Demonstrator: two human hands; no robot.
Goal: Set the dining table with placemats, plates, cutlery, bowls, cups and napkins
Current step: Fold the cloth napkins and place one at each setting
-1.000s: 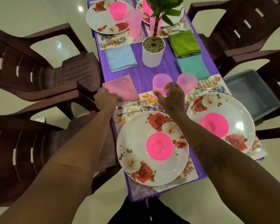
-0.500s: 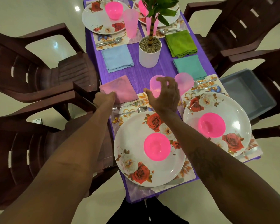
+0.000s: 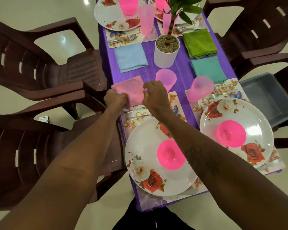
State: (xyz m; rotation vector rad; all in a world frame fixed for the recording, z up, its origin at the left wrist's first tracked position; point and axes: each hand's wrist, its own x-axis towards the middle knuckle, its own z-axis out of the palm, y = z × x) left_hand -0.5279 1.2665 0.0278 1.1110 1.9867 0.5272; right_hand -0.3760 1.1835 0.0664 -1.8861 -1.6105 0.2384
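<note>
- left hand (image 3: 115,98) fisted, gripping napkin (image 3: 131,89) at its left edge;
- right hand (image 3: 154,95) curled, pinching its right edge;
- napkin flat on table (image 3: 183,70), just beyond near-left placemat (image 3: 177,105); cup (image 3: 165,78) beside it

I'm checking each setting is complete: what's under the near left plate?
A floral placemat shows around the plate; its middle is covered, so anything else beneath cannot be seen.

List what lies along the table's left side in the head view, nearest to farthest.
From the near edge: near floral plate → near cutlery → pink napkin → blue napkin → far spoon and fork → far floral plate.
</note>
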